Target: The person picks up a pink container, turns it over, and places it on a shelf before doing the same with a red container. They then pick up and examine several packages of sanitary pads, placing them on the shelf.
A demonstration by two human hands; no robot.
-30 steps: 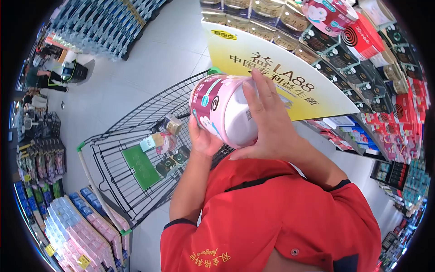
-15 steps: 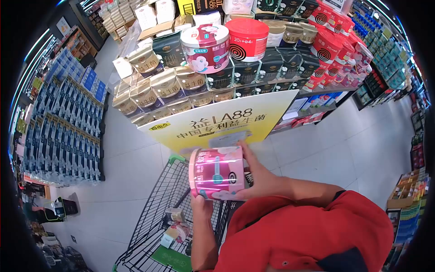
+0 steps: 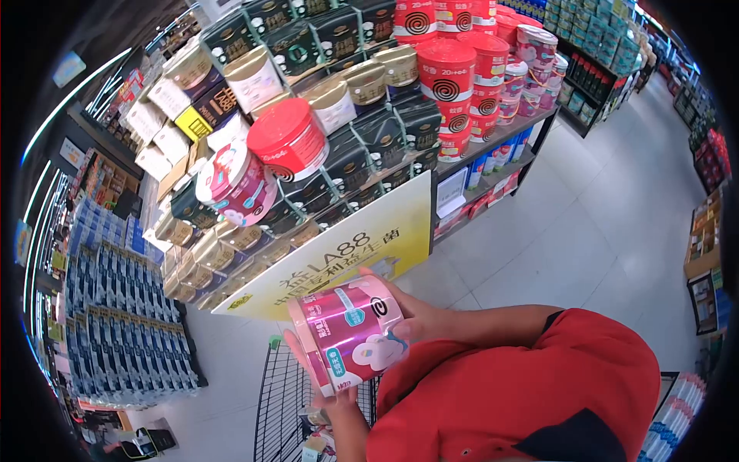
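Note:
A pink and magenta tub (image 3: 350,331) with a cloud print lies on its side between my two hands, above the shopping cart. My right hand (image 3: 400,308) grips its right end, the thumb side partly hidden behind it. Fingers of my left hand (image 3: 336,399) press round the pale end at left and below; the tub covers much of that palm. On the display ahead, a similar pink tub (image 3: 236,183) leans beside a red tub (image 3: 288,140), both on top of dark green and gold packs.
The cart (image 3: 281,393) is below my hands with small packages in it. A yellow and white sign board (image 3: 392,231) fronts the display. Stacked red tubs (image 3: 446,77) stand on the shelf to the right. Blue and white boxes (image 3: 127,323) are piled at the left.
My view has swung to the right, shifting the display left. The tub has been turned in my hands, so more of its cloud print and label faces up.

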